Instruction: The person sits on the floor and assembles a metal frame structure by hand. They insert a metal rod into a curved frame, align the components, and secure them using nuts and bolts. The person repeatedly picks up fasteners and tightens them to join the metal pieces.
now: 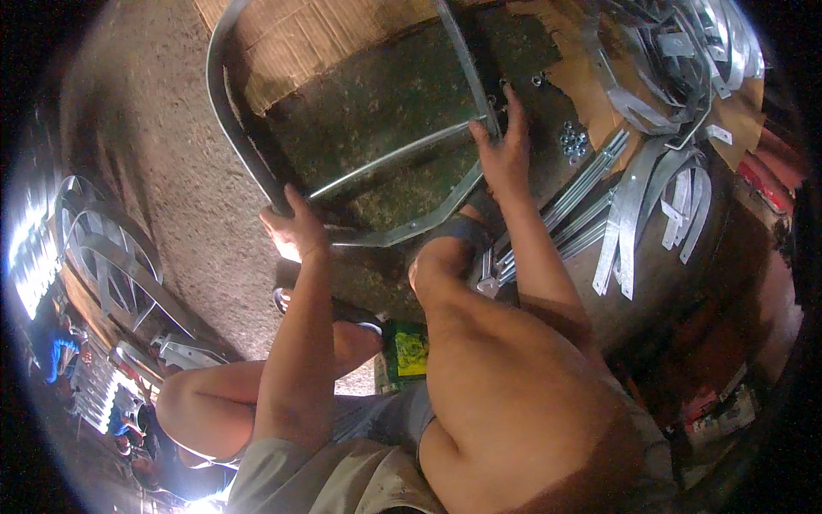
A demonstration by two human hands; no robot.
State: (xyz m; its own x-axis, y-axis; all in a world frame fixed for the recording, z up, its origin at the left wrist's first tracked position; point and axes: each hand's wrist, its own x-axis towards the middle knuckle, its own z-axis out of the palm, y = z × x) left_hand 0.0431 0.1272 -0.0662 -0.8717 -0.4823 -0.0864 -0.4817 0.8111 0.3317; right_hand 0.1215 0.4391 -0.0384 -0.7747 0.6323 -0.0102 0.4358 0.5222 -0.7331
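A bent flat metal frame (390, 237) with rounded corners is held out in front of me over the floor, its far end cut off by the top of the picture. A thin metal rod (385, 159) spans it from side to side. My left hand (295, 227) is closed round the frame's left side, near one end of the rod. On the opposite side, near the rod's other end, my right hand (503, 158) grips the frame between thumb and fingers. Just right of that hand lies a small group of metal nuts (572, 144).
Several long metal rods (569, 210) lie right of my right forearm, beside curved flat strips (634, 227). Bent metal pieces (685, 60) are piled at the far right. Cardboard (300, 38) covers the far floor. Metal hoops (107, 248) stand at left; other people (60, 351) are beyond.
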